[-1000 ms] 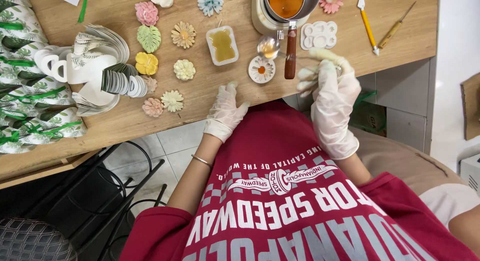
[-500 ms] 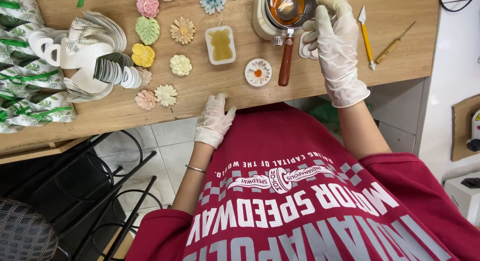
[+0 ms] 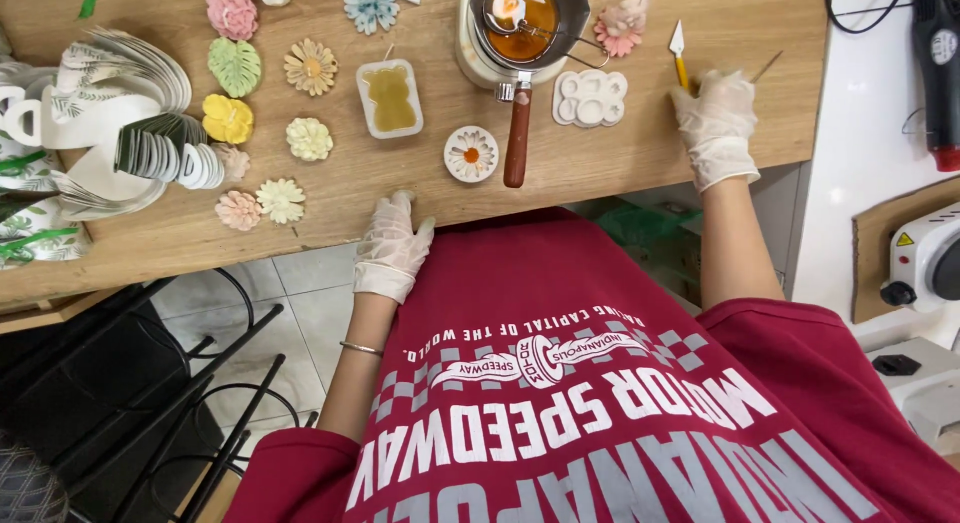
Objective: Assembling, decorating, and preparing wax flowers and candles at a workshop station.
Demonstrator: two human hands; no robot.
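My right hand (image 3: 716, 123), in a white glove, lies curled over the end of a yellow-handled tool with a small white blade (image 3: 679, 53) at the table's right side. A thin wooden stick (image 3: 768, 65) lies just beside it. My left hand (image 3: 392, 245), also gloved, rests flat on the near edge of the wooden table (image 3: 620, 168) with its fingers apart and nothing in it. Between the hands stands a metal pot of amber liquid (image 3: 525, 18) with a wooden handle (image 3: 517, 143). A white mould (image 3: 590, 96) and a round daisy piece (image 3: 471, 154) lie nearby.
Several flower-shaped pieces (image 3: 310, 68) in pink, green, yellow and cream lie at the left, beside a rectangular mould of amber filling (image 3: 390, 98). White cups and leaf-print ware (image 3: 110, 113) crowd the far left. A heat gun (image 3: 940, 73) and white appliance (image 3: 925, 258) are on the right. Black chair frame (image 3: 200, 383) below.
My right hand has moved from the pot to the right, down onto the yellow-handled tool. My left hand stays on the table edge. The view has shifted slightly.
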